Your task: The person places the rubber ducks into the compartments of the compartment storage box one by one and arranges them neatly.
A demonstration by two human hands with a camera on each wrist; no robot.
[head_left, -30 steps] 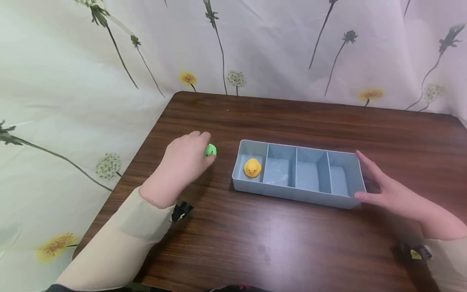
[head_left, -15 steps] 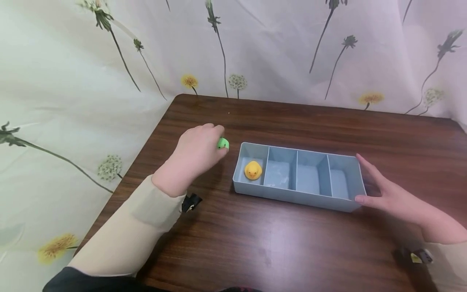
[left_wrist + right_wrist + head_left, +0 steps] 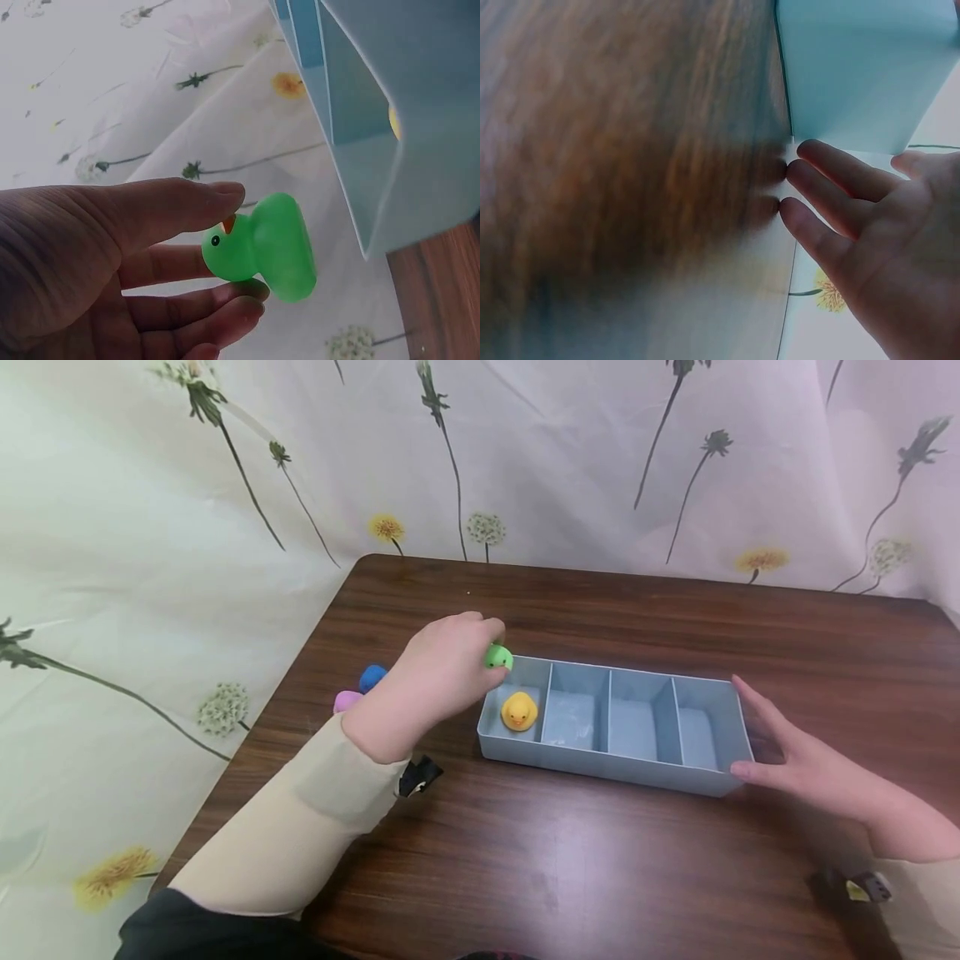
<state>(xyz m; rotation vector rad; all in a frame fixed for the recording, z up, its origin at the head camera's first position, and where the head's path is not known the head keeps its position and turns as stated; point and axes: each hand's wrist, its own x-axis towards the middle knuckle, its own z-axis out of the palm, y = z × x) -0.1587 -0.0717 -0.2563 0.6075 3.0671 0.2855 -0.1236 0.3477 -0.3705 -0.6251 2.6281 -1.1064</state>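
Fingers on our left hand (image 3: 450,662) are pinching the green duck (image 3: 281,251), right beside the left end of the blue tray (image 3: 600,763). We've got the right hand's (image 3: 802,758) fingers spread at the other end.

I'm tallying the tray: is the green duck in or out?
Out: the left hand holds the green duck clear of the tray.

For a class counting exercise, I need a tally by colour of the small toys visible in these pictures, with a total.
Green duck: 1
Yellow duck: 1
Blue toy: 1 (partly hidden)
Pink toy: 1 (partly hidden)
Total visible: 4
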